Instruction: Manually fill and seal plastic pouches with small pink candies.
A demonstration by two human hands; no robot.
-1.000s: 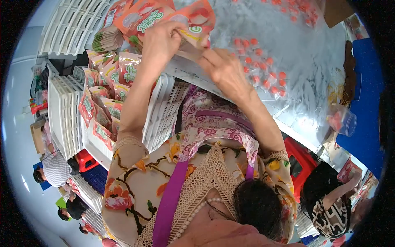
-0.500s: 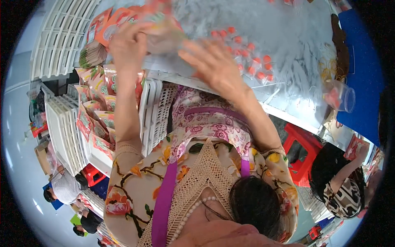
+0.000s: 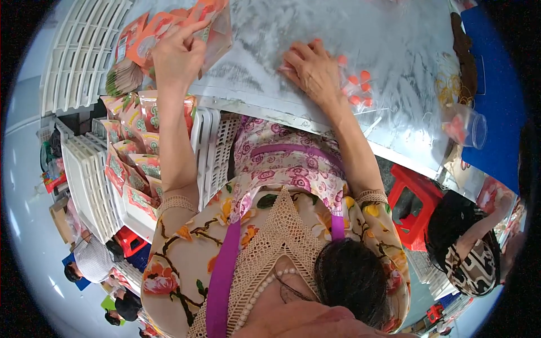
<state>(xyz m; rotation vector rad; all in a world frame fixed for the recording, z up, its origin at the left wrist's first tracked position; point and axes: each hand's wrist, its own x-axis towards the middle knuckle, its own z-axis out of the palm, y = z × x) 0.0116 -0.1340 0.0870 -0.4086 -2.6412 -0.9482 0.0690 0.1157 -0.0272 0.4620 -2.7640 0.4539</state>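
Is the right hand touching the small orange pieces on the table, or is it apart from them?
Touching. In the head view the right hand lies flat on the metal table, its fingers and outer edge resting against the small orange pieces with no gap visible.

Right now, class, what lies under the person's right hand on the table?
The right hand lies flat on clear plastic bags holding small orange pieces, spread on the grey table. Whatever is directly beneath the palm is covered.

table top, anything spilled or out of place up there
Small orange pieces lie loose on the grey table beside the right hand, scattered rather than packed. A clear cup lies tipped on its side near the right edge.
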